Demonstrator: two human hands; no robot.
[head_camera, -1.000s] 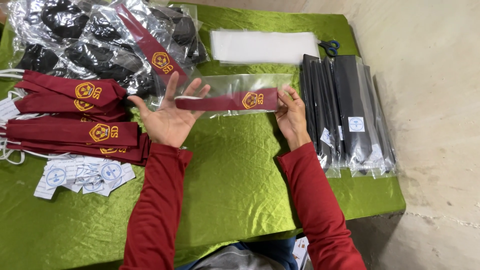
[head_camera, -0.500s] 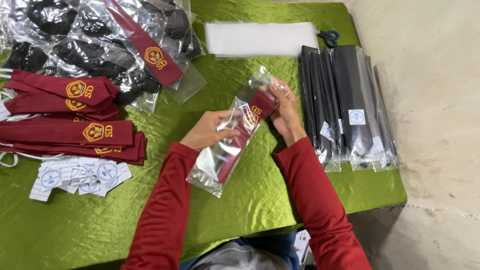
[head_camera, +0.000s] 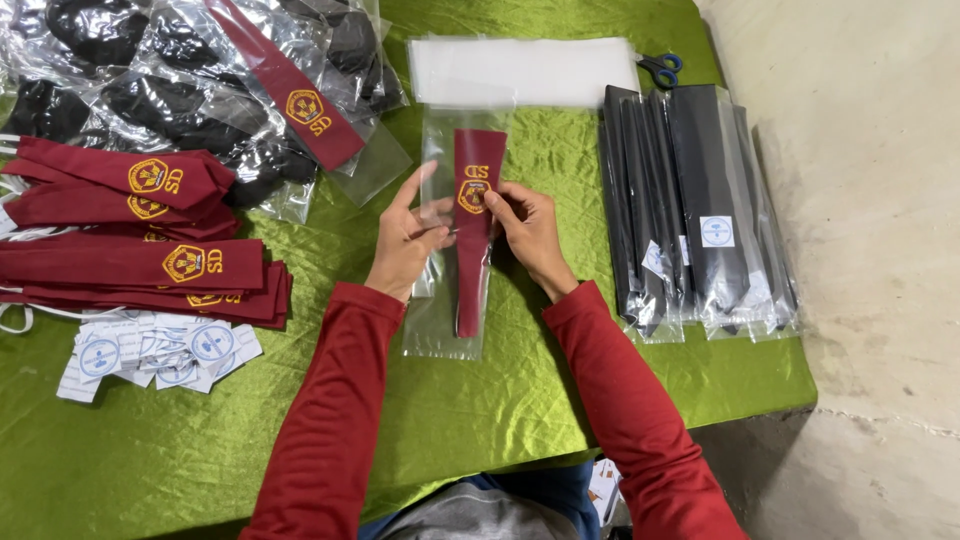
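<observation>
— What have you got there?

— A maroon tie (head_camera: 478, 225) with a gold embroidered crest, sealed inside a clear plastic sleeve (head_camera: 452, 300). It lies lengthwise on the green cloth (head_camera: 480, 420), wide end pointing away from me.

— And your hands?

— They flank it. My left hand (head_camera: 408, 240) pinches the sleeve's left edge, forefinger stretched up along it. My right hand (head_camera: 530, 228) has curled fingers pressing on the tie near the crest.

— Any room around it?

— Bare cloth toward me and to the lower left. Black bagged ties (head_camera: 700, 210) lie near on my right, loose maroon ties (head_camera: 140, 265) well to the left, white sheets (head_camera: 525, 70) just beyond the sleeve's top.
</observation>
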